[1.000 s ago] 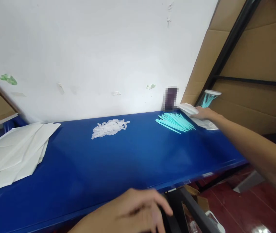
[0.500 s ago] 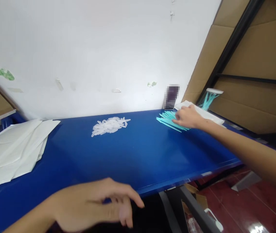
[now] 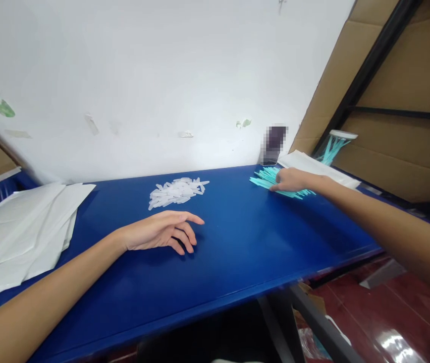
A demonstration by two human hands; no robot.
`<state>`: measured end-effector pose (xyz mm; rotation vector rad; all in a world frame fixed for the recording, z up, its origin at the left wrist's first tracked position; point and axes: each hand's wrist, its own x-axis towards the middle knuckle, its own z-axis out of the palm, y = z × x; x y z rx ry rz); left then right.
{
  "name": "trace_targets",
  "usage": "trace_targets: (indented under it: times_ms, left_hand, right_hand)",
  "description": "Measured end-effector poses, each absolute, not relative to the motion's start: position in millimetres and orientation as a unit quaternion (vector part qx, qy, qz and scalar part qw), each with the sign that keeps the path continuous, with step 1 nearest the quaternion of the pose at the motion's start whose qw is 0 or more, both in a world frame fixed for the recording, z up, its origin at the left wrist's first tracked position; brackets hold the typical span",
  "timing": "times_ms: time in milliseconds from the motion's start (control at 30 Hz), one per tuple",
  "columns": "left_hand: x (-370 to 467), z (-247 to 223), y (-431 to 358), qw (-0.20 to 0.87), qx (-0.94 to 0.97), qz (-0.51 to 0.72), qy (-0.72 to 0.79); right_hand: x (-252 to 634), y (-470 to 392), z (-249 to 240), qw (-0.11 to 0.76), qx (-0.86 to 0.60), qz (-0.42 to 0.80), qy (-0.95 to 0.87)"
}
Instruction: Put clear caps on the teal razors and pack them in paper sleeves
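My left hand [image 3: 162,233] is open above the blue tabletop, holding nothing, its fingers loosely curved and apart. Just beyond it lies a heap of small translucent white plastic pieces [image 3: 179,191], flat and elongated. At the right, my right hand [image 3: 289,179] is down on a pile of thin teal plastic sticks [image 3: 264,182]. Its thumb and index finger are pinched at the sticks, and the hand covers part of the pile. How many sticks lie between the fingers is hidden.
White padded envelopes [image 3: 21,227] are stacked at the left on the blue table [image 3: 215,272]. A phone-like item [image 3: 273,146] leans on the wall. Behind my right hand lie a white packet [image 3: 319,166] and a clear container of teal sticks [image 3: 334,149]. A cardboard-lined metal frame borders the right.
My left hand has risen from the table's front edge to just before the white heap. My right hand remains at the teal sticks, fingers now lower among them. The view has shifted slightly.
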<state>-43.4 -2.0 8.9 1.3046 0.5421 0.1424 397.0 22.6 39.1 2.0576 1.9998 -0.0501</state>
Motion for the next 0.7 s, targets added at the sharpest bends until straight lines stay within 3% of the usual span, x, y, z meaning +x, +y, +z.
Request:
trace_targets:
  times_ms: [133, 233, 367, 467, 700]
  left_hand:
    - [-44, 7, -3, 0.758, 0.607, 0.063, 0.231]
    - [-45, 4, -3, 0.697, 0.657, 0.122, 0.261]
    - [-49, 0, 1, 0.45, 0.772, 0.267, 0.36]
    - [-57, 0, 7, 0.264, 0.828, 0.281, 0.407]
    - [-78, 9, 24, 0.111, 0.84, 0.242, 0.473]
  right_hand:
    - [389, 19, 38, 0.131, 0.703, -0.032, 0.699]
    - [372, 8, 36, 0.118, 0.683, -0.038, 0.72]
    - [331, -19, 33, 0.07, 0.624, -0.058, 0.776]
    - [293, -40, 28, 0.023, 0.566, -0.075, 0.821]
    - [231, -40, 19, -0.046, 0.429, -0.055, 0.901]
